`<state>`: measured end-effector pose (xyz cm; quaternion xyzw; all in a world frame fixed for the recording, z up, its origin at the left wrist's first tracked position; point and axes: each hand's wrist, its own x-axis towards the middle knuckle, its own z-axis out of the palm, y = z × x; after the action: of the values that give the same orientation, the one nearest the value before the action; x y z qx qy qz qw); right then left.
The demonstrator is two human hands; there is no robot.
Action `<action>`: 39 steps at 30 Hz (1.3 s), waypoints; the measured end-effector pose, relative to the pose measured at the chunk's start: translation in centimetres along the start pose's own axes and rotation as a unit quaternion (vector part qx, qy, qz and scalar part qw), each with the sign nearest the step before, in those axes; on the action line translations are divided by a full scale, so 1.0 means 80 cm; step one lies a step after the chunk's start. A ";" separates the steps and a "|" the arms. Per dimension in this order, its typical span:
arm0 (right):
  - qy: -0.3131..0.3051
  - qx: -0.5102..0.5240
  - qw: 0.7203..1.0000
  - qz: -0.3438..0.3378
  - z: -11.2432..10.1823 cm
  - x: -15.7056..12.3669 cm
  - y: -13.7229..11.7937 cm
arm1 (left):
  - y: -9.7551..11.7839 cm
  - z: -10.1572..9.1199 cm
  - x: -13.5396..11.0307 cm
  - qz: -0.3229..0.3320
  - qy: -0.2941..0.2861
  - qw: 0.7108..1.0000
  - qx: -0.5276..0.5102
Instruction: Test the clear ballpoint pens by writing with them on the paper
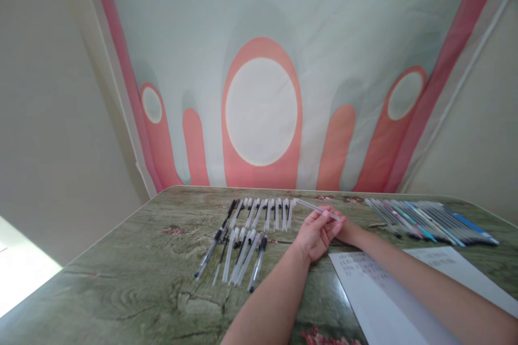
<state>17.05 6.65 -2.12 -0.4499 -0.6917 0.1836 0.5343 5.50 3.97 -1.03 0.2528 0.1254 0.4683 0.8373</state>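
Observation:
My left hand [317,233] is closed round a clear pen barrel [311,206] that sticks out up and to the left above the green wood-grain table [133,275]. My right hand [345,230] sits right behind the left, mostly hidden by it, and seems to touch the same pen. Just left of the hands lies a row of clear pens [267,213]. Nearer me, a second bunch of pens with black tips [238,256] lies on the table.
Several coloured pens [429,221] lie in a row at the far right. White printed paper sheets [388,296] lie under my right forearm. A pink and pale patterned cloth [263,113] hangs behind the table. The table's left edge drops toward the floor.

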 end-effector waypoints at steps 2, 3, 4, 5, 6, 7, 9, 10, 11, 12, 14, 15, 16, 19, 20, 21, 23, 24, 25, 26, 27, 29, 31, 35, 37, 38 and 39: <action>-0.047 -0.022 0.999 -0.006 -0.011 -0.001 0.005 | 0.001 -0.001 0.001 0.004 0.007 1.000 0.000; -0.077 -0.041 0.996 -0.013 -0.017 -0.002 0.008 | 0.001 -0.002 0.001 0.006 0.011 1.000 -0.001; -0.107 -0.064 0.992 -0.021 -0.024 -0.004 0.012 | 0.001 -0.002 0.001 0.007 0.016 1.000 0.000; -0.128 -0.088 0.987 -0.031 -0.030 -0.005 0.016 | 0.001 -0.003 0.002 0.008 0.022 1.000 0.002; -0.143 -0.109 0.983 -0.041 -0.037 -0.008 0.019 | 0.001 -0.003 0.002 0.009 0.029 1.000 0.005; -0.153 -0.127 0.979 -0.050 -0.044 -0.011 0.022 | 0.001 -0.003 0.003 0.010 0.038 0.999 0.009; -0.163 -0.157 0.972 -0.060 -0.055 -0.019 0.027 | 0.001 -0.003 0.004 0.013 0.052 0.998 0.015; -0.164 -0.171 0.970 -0.060 -0.059 -0.023 0.029 | 0.000 -0.004 0.004 0.016 0.056 0.998 0.015; -0.159 -0.185 0.968 -0.057 -0.062 -0.027 0.030 | 0.000 -0.004 0.005 0.021 0.058 0.998 0.013; -0.151 -0.195 0.968 -0.051 -0.065 -0.030 0.031 | 0.000 -0.005 0.006 0.027 0.060 0.998 0.010; -0.131 -0.201 0.970 -0.034 -0.068 -0.036 0.032 | -0.001 -0.007 0.007 0.039 0.069 0.997 0.004; -0.119 -0.192 0.974 -0.022 -0.068 -0.038 0.032 | -0.001 -0.008 0.008 0.043 0.076 0.996 0.002; -0.105 -0.177 0.978 -0.011 -0.068 -0.039 0.030 | -0.001 -0.009 0.008 0.045 0.084 0.995 0.000; -0.058 -0.130 0.990 -0.003 -0.068 -0.040 0.019 | 0.000 -0.011 0.010 0.045 0.114 0.992 -0.002; -0.042 -0.122 0.992 -0.013 -0.068 -0.039 0.013 | 0.000 -0.011 0.011 0.044 0.121 0.992 -0.002; -0.028 -0.121 0.992 -0.028 -0.067 -0.039 0.006 | 0.000 -0.011 0.011 0.043 0.128 0.991 -0.002; 0.005 -0.118 0.991 -0.059 -0.066 -0.040 -0.007 | 0.000 -0.011 0.011 0.042 0.134 0.990 -0.001; 0.021 -0.116 0.990 -0.073 -0.064 -0.041 -0.013 | 0.000 -0.011 0.011 0.042 0.134 0.990 -0.001; 0.035 -0.114 0.989 -0.085 -0.063 -0.042 -0.018 | 0.000 -0.011 0.011 0.041 0.136 0.990 -0.001; 0.044 -0.113 0.988 -0.096 -0.062 -0.043 -0.022 | 0.000 -0.010 0.011 0.040 0.137 0.990 0.000; 0.047 -0.113 0.987 -0.106 -0.060 -0.044 -0.025 | 0.000 -0.010 0.011 0.040 0.137 0.990 0.002; 0.045 -0.115 0.985 -0.125 -0.058 -0.046 -0.028 | -0.001 -0.011 0.011 0.040 0.133 0.990 0.006; 0.038 -0.118 0.983 -0.135 -0.056 -0.047 -0.028 | -0.002 -0.011 0.011 0.041 0.121 0.992 0.012; 0.031 -0.123 0.983 -0.136 -0.055 -0.048 -0.026 | -0.006 -0.012 0.011 0.038 0.101 0.994 0.018; 0.031 -0.125 0.983 -0.132 -0.055 -0.049 -0.024 | -0.009 -0.012 0.010 0.032 0.098 0.994 0.020; 0.032 -0.126 0.983 -0.131 -0.055 -0.049 -0.024 | -0.011 -0.011 0.010 0.029 0.096 0.995 0.021; 0.032 -0.127 0.983 -0.128 -0.056 -0.049 -0.023 | -0.012 -0.010 0.010 0.028 0.094 0.995 0.022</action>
<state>20.39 1.44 -1.41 -0.4271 -0.7437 0.0097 0.5141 6.26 4.45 -2.23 0.2295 0.2067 0.5101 0.8028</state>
